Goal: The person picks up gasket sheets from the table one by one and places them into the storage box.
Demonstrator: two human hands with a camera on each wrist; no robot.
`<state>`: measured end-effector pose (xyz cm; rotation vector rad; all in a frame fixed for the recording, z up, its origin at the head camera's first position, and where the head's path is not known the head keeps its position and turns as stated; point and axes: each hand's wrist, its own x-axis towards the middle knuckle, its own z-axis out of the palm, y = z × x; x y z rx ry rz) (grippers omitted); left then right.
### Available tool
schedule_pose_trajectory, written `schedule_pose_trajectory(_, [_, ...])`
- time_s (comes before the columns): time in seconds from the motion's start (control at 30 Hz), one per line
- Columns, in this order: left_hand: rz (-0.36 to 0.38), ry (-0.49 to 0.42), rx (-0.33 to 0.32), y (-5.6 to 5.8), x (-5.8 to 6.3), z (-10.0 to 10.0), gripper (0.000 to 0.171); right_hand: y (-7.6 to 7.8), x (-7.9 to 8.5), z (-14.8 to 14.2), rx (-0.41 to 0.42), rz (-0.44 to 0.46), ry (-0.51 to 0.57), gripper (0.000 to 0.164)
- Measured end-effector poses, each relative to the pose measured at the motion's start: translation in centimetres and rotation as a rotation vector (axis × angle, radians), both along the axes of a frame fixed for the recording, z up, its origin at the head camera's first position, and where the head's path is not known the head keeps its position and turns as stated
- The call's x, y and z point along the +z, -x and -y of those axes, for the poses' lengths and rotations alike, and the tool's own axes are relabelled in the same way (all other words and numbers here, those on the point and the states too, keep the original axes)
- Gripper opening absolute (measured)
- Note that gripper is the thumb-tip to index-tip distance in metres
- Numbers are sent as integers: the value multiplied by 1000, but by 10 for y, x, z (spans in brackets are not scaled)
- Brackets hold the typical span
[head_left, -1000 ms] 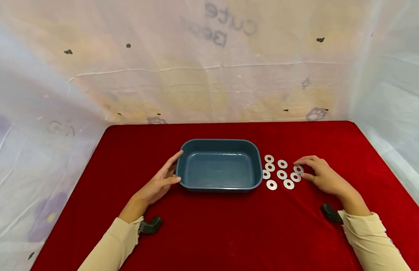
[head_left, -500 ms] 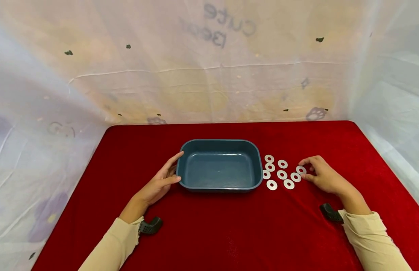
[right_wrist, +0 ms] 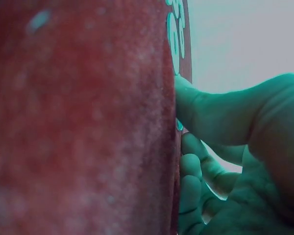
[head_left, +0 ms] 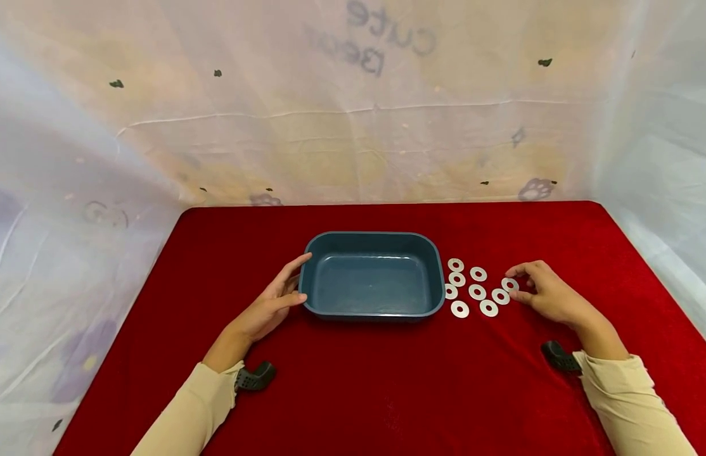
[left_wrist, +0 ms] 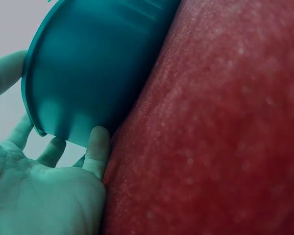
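A blue-grey rectangular basin (head_left: 371, 315) with rounded corners stands on the red cloth. My left hand (head_left: 267, 310) touches its left end with spread, fairly straight fingers, the thumb near the front corner; the left wrist view shows the fingers against the outer wall (left_wrist: 78, 68). Right of the basin lie several flat metal washers (head_left: 476, 292). With thumb and forefinger my right hand (head_left: 549, 296) pinches the edges of the rightmost washer (head_left: 509, 284), which lies flat by another washer (head_left: 500, 296). In the right wrist view my fingers mostly hide it.
A red cloth (head_left: 353, 380) covers the table. Pale printed sheets (head_left: 353, 152) hang behind it and along both sides. One washer (head_left: 451, 291) lies right against the basin's right wall, partly hidden by it.
My right hand has slid the rightmost washer a little to the right across the cloth. The left hand and the basin stay in place; the head view has shifted slightly.
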<state>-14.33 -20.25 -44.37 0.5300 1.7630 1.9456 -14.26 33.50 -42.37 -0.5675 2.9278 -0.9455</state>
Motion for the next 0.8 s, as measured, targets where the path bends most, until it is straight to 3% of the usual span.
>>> schedule_pose_trajectory(0.33, [3,8,3,0,3,0,74,6,-5,-3,116,-77,71,34])
schedule_pose_trajectory(0.6, [5,7,7,0,5,-3,73,2,4,-11,63,78,53,42])
schedule_pose_trajectory(0.8, [0,7,17,-2,4,-3,73,1,7,-14,58,50,-25,36])
